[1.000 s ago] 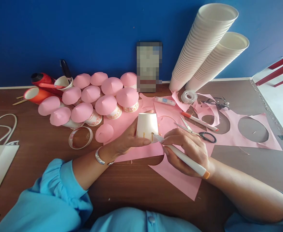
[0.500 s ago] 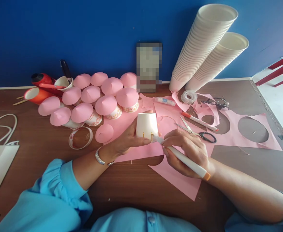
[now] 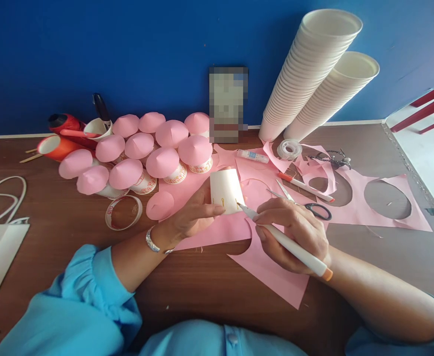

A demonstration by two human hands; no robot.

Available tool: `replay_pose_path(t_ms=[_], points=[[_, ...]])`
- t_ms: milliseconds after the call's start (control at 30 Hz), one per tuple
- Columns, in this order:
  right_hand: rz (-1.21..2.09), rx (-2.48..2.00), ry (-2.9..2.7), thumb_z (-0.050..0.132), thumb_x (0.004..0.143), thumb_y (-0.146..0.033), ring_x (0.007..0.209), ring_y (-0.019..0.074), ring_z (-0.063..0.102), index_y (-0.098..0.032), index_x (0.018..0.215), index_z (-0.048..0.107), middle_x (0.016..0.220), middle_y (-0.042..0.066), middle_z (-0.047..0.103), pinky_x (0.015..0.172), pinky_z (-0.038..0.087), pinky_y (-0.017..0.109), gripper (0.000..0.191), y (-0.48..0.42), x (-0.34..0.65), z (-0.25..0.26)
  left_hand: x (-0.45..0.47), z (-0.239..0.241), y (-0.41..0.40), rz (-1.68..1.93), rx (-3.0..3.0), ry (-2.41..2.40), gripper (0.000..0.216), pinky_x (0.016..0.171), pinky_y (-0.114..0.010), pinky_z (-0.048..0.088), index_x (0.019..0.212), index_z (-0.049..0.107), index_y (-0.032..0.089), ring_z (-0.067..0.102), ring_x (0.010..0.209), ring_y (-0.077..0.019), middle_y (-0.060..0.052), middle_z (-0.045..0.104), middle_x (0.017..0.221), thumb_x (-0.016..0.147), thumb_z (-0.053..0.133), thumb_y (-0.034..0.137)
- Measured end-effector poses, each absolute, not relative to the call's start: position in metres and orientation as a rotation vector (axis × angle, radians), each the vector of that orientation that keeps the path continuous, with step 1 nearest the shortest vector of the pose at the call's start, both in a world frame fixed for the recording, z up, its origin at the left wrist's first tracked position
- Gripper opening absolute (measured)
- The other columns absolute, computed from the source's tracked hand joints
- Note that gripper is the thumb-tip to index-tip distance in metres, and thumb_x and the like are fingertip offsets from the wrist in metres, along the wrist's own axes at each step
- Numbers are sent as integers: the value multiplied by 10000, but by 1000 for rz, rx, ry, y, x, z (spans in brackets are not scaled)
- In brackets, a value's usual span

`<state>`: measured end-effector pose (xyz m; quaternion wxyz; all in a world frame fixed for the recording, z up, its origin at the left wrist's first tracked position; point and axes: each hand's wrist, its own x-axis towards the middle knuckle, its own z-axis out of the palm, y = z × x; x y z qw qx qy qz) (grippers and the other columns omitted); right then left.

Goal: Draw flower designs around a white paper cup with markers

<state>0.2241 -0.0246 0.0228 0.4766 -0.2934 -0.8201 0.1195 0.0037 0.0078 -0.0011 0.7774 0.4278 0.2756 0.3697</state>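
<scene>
Wrapped in my left hand (image 3: 196, 212) is a small white paper cup (image 3: 224, 189), tilted slightly, with thin yellow-brown marks along its lower edge. My right hand (image 3: 294, 230) grips a white marker (image 3: 291, 245) with an orange end cap. The marker's tip meets the cup's side at the lower right, by one of the marks. Pink paper (image 3: 217, 232) lies beneath both hands. Just left of my left hand is a loose pink paper cone (image 3: 160, 205), and beyond it stand several decorated cups topped with pink cones (image 3: 163, 161).
Two tall stacks of white cups (image 3: 309, 74) lean at the back right. Scissors (image 3: 302, 202), an orange-capped marker (image 3: 308, 187), a tape roll (image 3: 290, 149) and a glue tube (image 3: 253, 156) lie on cut pink paper. A cup ring (image 3: 123, 211) and a power strip (image 3: 3, 262) are leftward.
The cup has turned and tilted a little in my left hand, its marks shifting right. My right hand and the marker have moved slightly right.
</scene>
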Motion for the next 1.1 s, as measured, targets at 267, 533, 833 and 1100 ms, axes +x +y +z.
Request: replay_pose_path(t_ms=[267,533,833,1100], points=[[300,-738,-2019,586,923,-56,657,169,707,-218,1049,599,772,18,691,553,581,281,205,-25,224,23,4,-1,7,794,948,605,469,897,-380,542,1249,646,245,650,1033,-239,-35,690,1086,816,824,270],[334,-746,-2056,586,907,-52,642,180,695,-226,1049,606,770,17,687,548,570,300,226,-25,224,24,4,1,4,793,951,600,553,937,-387,531,1386,619,271,643,1030,-235,-68,685,1201,864,798,241],[349,-735,-2062,599,937,-61,641,169,688,-202,1032,601,770,23,679,550,551,291,171,-25,223,22,1,-1,4,784,1024,663,623,917,-369,497,1442,611,275,613,1068,-252,-68,693,1211,854,814,270],[351,-739,-2075,593,938,-59,652,164,690,-208,1057,611,788,15,684,554,564,286,191,-25,223,22,3,-2,4,807,1008,620,613,945,-363,524,1444,617,291,618,1107,-248,-83,668,1313,864,802,218]])
